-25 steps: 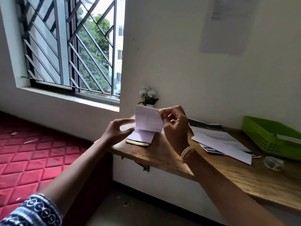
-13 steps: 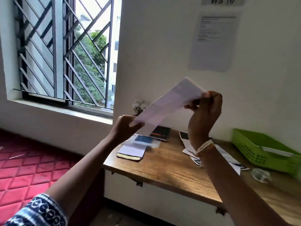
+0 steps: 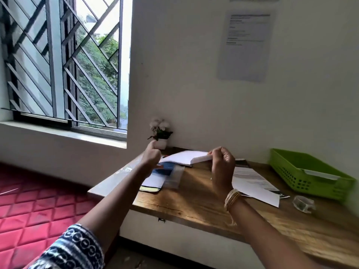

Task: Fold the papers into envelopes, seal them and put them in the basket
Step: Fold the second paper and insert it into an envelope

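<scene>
**Folded paper coming down toward table level**

Both hands are lowering the folded paper [image 3: 186,157] from its raised, tilted position half a second back; it is now lying nearly flat, just above the table [image 3: 196,200]. Right hand [image 3: 222,164] is pinching its right edge, fingers curled. Left hand [image 3: 151,157] is gripping the left end, thumb up. Green basket [image 3: 291,178] is sitting at the far right, one white piece inside. Loose sheets [image 3: 254,183] are lying between hands and basket.
</scene>
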`<state>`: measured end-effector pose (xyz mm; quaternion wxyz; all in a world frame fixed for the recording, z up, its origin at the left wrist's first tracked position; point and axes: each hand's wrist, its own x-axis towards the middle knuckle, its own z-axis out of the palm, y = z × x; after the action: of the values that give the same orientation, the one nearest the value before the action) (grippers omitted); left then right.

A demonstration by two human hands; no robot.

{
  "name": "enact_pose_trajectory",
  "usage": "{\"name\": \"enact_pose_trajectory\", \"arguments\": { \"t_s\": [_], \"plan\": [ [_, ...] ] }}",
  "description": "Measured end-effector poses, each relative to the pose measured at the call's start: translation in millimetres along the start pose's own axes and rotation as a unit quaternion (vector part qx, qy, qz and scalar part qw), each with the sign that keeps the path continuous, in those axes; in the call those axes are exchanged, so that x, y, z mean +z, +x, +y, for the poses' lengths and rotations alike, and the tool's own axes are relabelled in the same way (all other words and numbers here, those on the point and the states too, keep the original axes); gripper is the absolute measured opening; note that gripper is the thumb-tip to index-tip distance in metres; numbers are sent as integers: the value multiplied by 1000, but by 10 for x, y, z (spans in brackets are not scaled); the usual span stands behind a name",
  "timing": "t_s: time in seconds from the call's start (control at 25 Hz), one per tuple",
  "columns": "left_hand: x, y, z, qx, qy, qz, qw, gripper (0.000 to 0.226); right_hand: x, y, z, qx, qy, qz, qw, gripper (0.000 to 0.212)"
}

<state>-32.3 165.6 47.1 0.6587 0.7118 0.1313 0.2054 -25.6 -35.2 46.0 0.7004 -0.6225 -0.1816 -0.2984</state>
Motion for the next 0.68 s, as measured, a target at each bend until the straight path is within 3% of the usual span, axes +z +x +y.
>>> {"name": "enact_pose_trajectory", "arguments": {
  "t_s": [0.12,0.24,0.36,0.48,0.56,0.68],
  "plan": [
    [86,1,-183,17,57,-59,996,54,-26,47,249,142,-88,-97,981,28],
    [156,37,-342,46,164,-121,978,32,-74,139,398,271,-70,-204,938,8],
    [235,75,-437,67,291,-137,944,27,-58,164,425,320,-50,-253,912,43],
    [311,169,-418,38,322,-160,932,32,-30,171,490,362,10,-266,893,61],
    [359,208,-399,30,331,-172,927,51,-51,198,518,378,61,-250,889,64],
    [451,165,-462,39,439,-135,887,80,-76,199,523,392,100,-244,881,65]
  ]
}}
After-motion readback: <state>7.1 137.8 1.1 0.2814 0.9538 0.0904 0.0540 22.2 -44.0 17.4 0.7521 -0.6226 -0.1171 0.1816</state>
